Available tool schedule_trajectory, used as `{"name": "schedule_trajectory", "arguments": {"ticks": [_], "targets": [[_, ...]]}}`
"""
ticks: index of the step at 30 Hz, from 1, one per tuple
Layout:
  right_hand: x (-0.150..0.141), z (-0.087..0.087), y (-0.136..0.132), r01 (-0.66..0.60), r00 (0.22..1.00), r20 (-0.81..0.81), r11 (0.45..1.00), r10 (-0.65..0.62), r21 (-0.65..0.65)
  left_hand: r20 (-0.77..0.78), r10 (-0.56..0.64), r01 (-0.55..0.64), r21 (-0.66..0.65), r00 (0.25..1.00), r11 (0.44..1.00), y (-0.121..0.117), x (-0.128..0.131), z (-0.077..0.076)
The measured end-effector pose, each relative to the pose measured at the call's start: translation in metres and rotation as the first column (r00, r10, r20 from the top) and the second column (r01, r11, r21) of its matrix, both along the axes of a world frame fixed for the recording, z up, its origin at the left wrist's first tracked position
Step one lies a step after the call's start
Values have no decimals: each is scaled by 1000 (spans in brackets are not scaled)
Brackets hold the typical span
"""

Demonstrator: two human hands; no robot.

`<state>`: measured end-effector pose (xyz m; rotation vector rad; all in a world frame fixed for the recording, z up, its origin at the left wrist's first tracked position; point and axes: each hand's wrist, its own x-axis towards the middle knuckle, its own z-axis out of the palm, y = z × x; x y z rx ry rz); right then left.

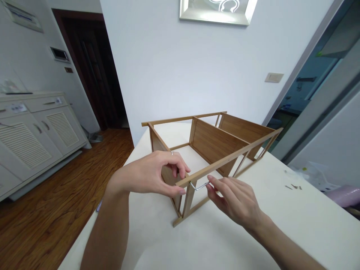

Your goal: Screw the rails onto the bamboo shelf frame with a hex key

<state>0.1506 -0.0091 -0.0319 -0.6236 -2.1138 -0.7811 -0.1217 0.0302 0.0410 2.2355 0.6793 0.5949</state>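
A wooden shelf frame (219,157) lies on its side on the white table, its shelf boards standing upright. My left hand (157,172) is curled around the near end of the upper rail, thumb on the near side and fingers on the far side. In my right hand (234,197), thumb and fingertips pinch the long arm of a silver hex key (199,187). The key's short, bent end meets the rail close to that same end, beside my left thumb. Whatever screw head it meets there is too small to make out.
Several small screws (294,186) lie on the white table (281,217) at the right. Clear plastic and a pink roll (344,195) are at the right edge. A wall stands behind the table; a white cabinet (42,135) is on the left.
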Motion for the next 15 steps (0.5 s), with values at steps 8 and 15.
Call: {"name": "schedule_trajectory", "arguments": {"ticks": [8, 15], "targets": [[-15, -17, -9, 3, 1000, 16, 996, -1, -87, -25, 11, -11, 11, 1000, 1000, 0, -1, 1], [-27, -23, -13, -73, 994, 64, 976, 87, -205, -17, 11, -11, 20, 1000, 1000, 0, -1, 0]]}}
